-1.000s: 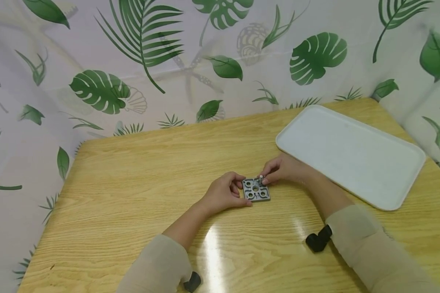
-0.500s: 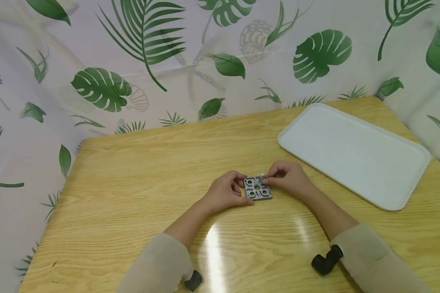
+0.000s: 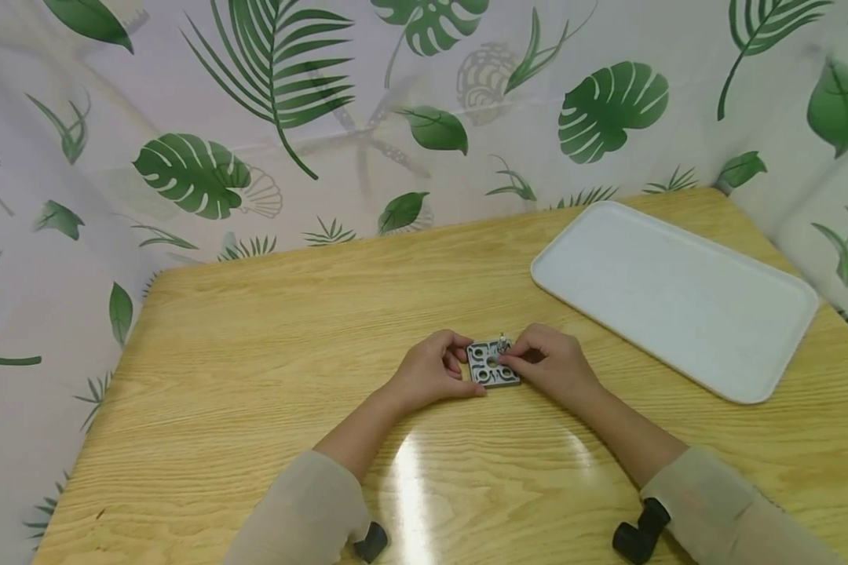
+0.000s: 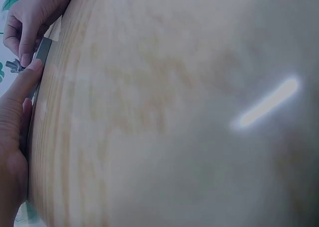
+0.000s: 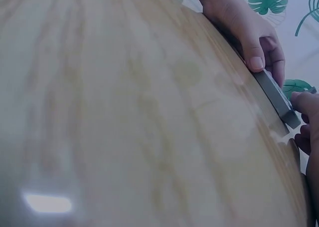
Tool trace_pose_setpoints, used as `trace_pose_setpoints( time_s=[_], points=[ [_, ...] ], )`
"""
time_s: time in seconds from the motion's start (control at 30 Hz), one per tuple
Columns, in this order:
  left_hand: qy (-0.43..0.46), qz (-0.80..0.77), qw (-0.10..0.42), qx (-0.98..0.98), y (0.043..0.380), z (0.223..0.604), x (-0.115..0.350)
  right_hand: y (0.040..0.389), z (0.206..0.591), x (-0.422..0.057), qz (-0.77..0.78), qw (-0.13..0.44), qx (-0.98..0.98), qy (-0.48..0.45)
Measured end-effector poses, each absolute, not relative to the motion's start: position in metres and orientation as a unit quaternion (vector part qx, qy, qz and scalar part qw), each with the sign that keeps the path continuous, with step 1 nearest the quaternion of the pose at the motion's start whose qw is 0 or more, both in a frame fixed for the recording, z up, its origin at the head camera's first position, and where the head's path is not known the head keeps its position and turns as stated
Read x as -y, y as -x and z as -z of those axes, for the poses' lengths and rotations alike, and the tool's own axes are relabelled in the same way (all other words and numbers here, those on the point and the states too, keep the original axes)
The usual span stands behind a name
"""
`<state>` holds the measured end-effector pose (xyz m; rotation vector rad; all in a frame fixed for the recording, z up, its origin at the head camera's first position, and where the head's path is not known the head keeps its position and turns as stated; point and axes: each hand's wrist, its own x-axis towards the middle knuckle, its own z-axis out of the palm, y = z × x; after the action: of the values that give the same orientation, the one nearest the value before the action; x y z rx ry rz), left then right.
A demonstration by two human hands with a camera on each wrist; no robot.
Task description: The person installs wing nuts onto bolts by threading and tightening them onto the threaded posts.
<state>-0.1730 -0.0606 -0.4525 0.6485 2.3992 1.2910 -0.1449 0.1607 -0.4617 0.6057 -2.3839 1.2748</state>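
"Metal plate (image 3: 493,369): where do we log it?"

"Flat on the table (image 3: 290,329), left hand (image 3: 431,373) gripping its left side, thumb and fingers curled."

"And rightward?"

"Small fitting (image 3: 502,344), long axis upright, at the far right corner. Right hand (image 3: 553,357) is nearer, thumb and forefinger almost together; we can't tell if they pinch anything."

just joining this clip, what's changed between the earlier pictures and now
The right hand has moved lower in the head view, to the near side of the metal fitting; its grip is unclear. The left hand still holds the metal plate; the white tray stayed put.
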Motion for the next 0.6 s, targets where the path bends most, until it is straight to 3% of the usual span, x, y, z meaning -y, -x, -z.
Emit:
trace_pose_setpoints(
  time_s=[0.13,0.37,0.6],
  points=[
    [-0.225,-0.457,0.169,-0.844,0.173,0.452,0.06,0.149,0.459,-0.165,-0.48,0.128,0.848,-0.185],
    [-0.22,-0.461,0.168,-0.843,0.173,0.45,0.06,0.161,0.45,-0.175,-0.519,-0.029,0.85,-0.086],
    [-0.218,-0.465,0.177,-0.84,0.173,0.449,0.061,0.191,0.441,-0.185,-0.533,-0.193,0.811,-0.143]
  ],
)
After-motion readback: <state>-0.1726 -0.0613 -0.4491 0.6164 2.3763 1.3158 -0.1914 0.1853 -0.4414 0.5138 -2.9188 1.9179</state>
